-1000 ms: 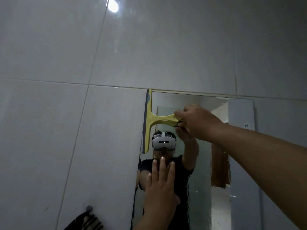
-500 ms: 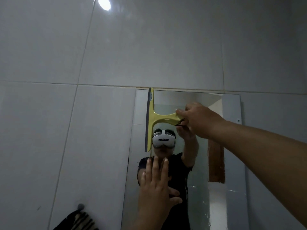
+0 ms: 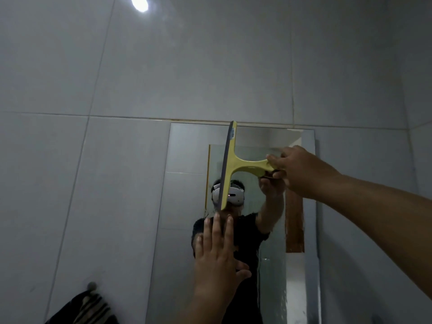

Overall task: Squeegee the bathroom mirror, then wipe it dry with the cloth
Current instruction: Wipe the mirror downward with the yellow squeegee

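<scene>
Squeegee (image 3: 230, 168), yellow with a dark blade, stands against the mirror (image 3: 184, 183) with its blade running nearly upright, slightly tilted, from the mirror's top edge down to about the middle of its upper half. The handle points sideways toward the mirror's right edge, where the right hand (image 3: 301, 170) has its grip clenched around the handle's end, fingers wrapped over and under it. The left hand (image 3: 217, 258) lies lower on the mirror, just below the blade's bottom tip, its grip released: palm flat toward the glass, fingers straight and pointing up, thumb out to the side. Whether the palm actually presses the glass cannot be told. Left of the mirror and near its lower corner, a dark striped cloth (image 3: 86, 309) hangs from a small round wall hook (image 3: 91, 286) on the grey tiled wall (image 3: 93, 195). High above the mirror a lamp's reflection (image 3: 139, 3) glares off the tiles.
</scene>
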